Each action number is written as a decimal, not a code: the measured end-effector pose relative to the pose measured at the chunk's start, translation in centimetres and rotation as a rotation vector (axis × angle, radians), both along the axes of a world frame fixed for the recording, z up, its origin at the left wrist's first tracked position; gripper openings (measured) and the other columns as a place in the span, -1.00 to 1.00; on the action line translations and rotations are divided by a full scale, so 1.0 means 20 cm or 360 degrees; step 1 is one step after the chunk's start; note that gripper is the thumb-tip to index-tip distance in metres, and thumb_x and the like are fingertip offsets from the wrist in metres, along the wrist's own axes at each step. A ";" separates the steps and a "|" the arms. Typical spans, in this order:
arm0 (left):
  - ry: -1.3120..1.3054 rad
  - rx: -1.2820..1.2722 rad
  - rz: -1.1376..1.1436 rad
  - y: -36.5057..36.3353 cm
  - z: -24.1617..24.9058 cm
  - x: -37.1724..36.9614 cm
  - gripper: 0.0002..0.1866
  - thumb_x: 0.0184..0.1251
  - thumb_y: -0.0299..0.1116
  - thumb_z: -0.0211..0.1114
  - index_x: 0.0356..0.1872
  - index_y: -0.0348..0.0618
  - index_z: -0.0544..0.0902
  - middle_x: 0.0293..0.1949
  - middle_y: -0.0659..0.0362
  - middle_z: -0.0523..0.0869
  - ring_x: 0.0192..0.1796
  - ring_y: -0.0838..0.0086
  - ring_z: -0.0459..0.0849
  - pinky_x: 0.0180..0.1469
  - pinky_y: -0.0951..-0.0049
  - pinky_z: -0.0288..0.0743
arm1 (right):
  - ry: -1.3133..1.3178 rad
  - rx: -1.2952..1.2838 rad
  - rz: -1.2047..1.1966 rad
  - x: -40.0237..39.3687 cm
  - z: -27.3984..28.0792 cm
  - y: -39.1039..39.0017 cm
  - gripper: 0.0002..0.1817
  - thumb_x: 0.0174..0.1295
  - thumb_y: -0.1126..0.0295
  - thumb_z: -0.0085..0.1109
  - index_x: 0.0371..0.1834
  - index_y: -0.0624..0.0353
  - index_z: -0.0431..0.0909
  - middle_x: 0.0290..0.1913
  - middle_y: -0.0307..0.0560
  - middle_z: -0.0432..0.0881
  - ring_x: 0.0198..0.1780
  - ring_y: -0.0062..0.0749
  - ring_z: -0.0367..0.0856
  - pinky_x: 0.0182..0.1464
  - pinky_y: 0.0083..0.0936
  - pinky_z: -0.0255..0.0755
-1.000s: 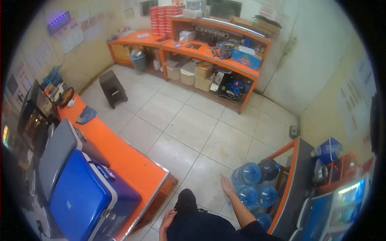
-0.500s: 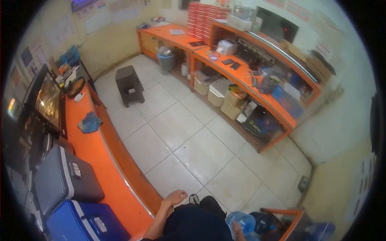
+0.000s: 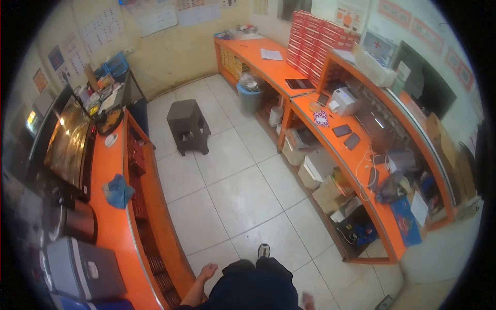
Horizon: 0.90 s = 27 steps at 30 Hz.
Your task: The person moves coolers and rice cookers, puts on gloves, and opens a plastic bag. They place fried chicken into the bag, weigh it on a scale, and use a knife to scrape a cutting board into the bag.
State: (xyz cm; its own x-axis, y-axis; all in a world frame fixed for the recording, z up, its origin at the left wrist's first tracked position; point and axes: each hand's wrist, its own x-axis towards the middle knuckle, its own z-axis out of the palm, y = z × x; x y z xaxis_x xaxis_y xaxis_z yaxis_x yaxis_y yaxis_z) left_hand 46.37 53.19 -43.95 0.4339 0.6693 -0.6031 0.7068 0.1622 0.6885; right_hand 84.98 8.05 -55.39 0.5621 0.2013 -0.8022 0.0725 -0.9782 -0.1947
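Note:
My left hand [image 3: 208,271] hangs at my left side, beside the front edge of the orange counter [image 3: 116,227]. Its fingers are curled in, and no object shows in them. Only a small, blurred part of my right hand [image 3: 308,300] shows at the bottom, to the right of my dark clothing, over the tiled floor [image 3: 243,191]. Its fingers cannot be made out. Nearest to my left hand on the counter are a grey cooler box [image 3: 85,268] and, farther along, a crumpled blue plastic bag [image 3: 119,191].
A dark stool [image 3: 188,126] stands on the floor ahead. Along the right runs an orange desk [image 3: 330,121] with phones, cables and a white printer [image 3: 346,102]. Red boxes [image 3: 318,46] are stacked behind it. A blue bin [image 3: 250,98] stands by the shelves.
The view has swung right and moved forward along the floor. The blue water jug by my right hand has left the view. My left hand stays low at my side.

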 end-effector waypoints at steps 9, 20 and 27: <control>0.0387 -0.0653 0.0267 0.79 -0.16 0.49 -0.59 0.47 -0.06 0.12 -0.09 -0.24 0.69 -0.28 0.11 0.74 -0.23 0.35 0.65 -0.16 0.36 0.52 | -0.0242 0.1256 0.0109 1.55 0.87 2.70 -0.53 0.48 0.15 -0.10 0.26 0.20 0.53 0.21 0.07 0.62 0.28 -0.17 0.53 0.36 -0.33 0.32; -0.0207 -0.0138 -0.0042 2.84 -0.33 1.19 -0.62 0.53 -0.06 0.11 -0.15 -0.19 0.68 -0.36 0.22 0.69 -0.35 0.50 0.57 -0.32 0.46 0.42 | -0.0154 0.0721 0.0112 1.70 0.62 3.77 -0.60 0.44 0.16 -0.06 0.14 0.12 0.62 0.08 0.02 0.70 0.16 -0.15 0.62 0.26 -0.35 0.44; -0.0435 0.0074 0.0387 4.73 0.35 2.27 -0.65 0.54 -0.11 0.13 0.09 -0.14 0.58 -0.07 0.21 0.68 -0.04 0.49 0.61 -0.03 0.44 0.46 | -0.0550 0.0656 -0.0232 1.83 0.46 4.18 -0.68 0.35 0.29 0.02 0.05 0.15 0.65 0.02 0.05 0.70 0.09 -0.14 0.65 0.19 -0.31 0.48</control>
State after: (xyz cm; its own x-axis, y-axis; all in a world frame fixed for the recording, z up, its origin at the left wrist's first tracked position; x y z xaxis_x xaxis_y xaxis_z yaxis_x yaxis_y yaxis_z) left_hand 91.87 147.71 -36.90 0.3997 0.7968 -0.4531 0.4401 0.2668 0.8574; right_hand 121.64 91.56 -46.09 0.8241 0.3602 -0.4372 0.0700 -0.8307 -0.5523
